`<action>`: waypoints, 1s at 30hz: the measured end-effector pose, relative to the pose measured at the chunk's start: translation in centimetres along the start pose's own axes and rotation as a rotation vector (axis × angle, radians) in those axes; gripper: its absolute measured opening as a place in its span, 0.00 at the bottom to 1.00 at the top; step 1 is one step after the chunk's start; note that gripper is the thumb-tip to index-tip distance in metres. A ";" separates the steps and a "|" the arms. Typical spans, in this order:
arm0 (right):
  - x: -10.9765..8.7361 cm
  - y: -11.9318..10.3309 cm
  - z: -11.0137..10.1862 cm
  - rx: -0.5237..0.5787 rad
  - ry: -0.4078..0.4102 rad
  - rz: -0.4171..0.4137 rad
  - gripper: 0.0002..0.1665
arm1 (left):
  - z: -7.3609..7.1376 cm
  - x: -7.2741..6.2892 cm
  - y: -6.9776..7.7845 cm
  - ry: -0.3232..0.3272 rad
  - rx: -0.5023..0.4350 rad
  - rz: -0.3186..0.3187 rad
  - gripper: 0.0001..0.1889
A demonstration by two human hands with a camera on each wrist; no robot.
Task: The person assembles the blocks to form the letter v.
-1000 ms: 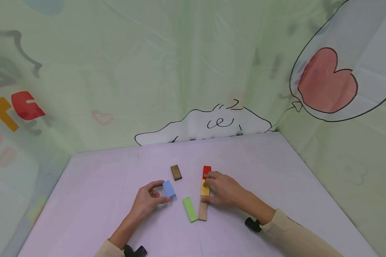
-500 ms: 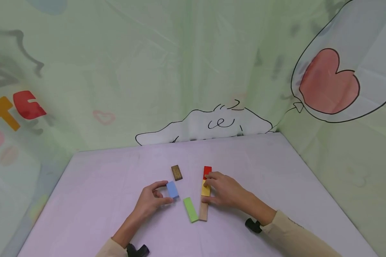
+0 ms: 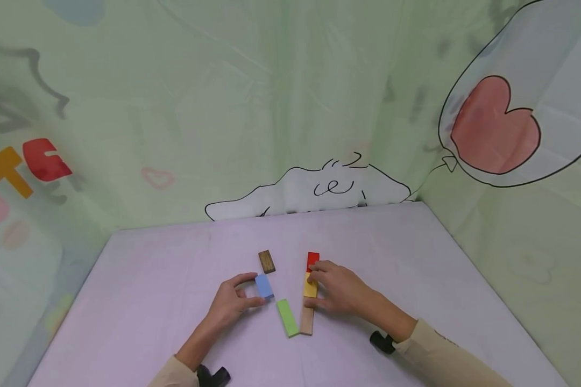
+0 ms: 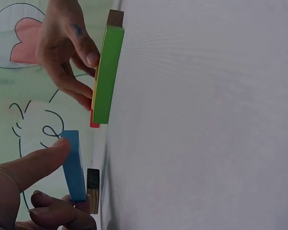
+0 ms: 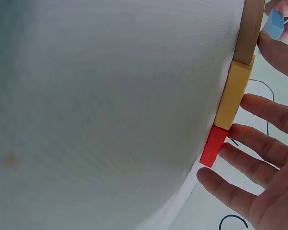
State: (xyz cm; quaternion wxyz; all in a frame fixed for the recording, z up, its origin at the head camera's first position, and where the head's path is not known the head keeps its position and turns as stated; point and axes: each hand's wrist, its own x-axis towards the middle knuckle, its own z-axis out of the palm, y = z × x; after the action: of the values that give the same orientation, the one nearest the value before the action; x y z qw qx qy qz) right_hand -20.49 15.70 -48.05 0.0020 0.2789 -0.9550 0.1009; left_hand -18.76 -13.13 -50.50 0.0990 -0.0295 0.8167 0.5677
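My left hand (image 3: 229, 301) pinches a blue block (image 3: 264, 287) between thumb and fingers. In the left wrist view the blue block (image 4: 74, 165) is held above the white surface. A row of blocks runs away from me: a light wood block (image 3: 307, 321) nearest, a yellow block (image 3: 310, 287), then a red block (image 3: 312, 260) at the far end. My right hand (image 3: 341, 287) lies over this row; in the right wrist view its fairly straight fingers (image 5: 271, 117) touch the blocks' upper faces. A green block (image 3: 288, 318) slants left of the row, its near end at the wood block's near end.
A dark brown block (image 3: 267, 262) lies alone beyond the blue one. The white tabletop (image 3: 150, 301) meets printed cloth walls (image 3: 222, 107) at the back and sides. A black wrist camera (image 3: 381, 342) sits at the right sleeve.
My left hand has carried the blue block a little to the right, closer to the green block's far end. The right hand and the row keep their places.
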 end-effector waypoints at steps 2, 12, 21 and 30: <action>0.0 0.0 0.0 0.005 0.000 0.001 0.28 | 0.2 0.1 0.0 -0.006 0.001 0.001 0.35; 0.0 -0.1 0.0 0.011 -0.007 0.017 0.29 | 1.2 0.4 0.2 -0.019 0.027 0.009 0.36; 0.0 0.0 0.0 0.014 -0.010 0.006 0.29 | 1.9 0.4 0.3 -0.021 0.041 -0.009 0.37; 0.0 0.0 0.0 0.011 -0.008 -0.006 0.28 | 2.3 0.4 0.3 -0.021 0.068 0.003 0.37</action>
State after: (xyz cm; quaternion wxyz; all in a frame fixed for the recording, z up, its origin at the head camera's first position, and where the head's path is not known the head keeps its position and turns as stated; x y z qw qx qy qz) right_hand -20.51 15.73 -48.06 -0.0030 0.2820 -0.9536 0.1051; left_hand -18.87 -10.83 -51.04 0.1079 -0.0189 0.8344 0.5401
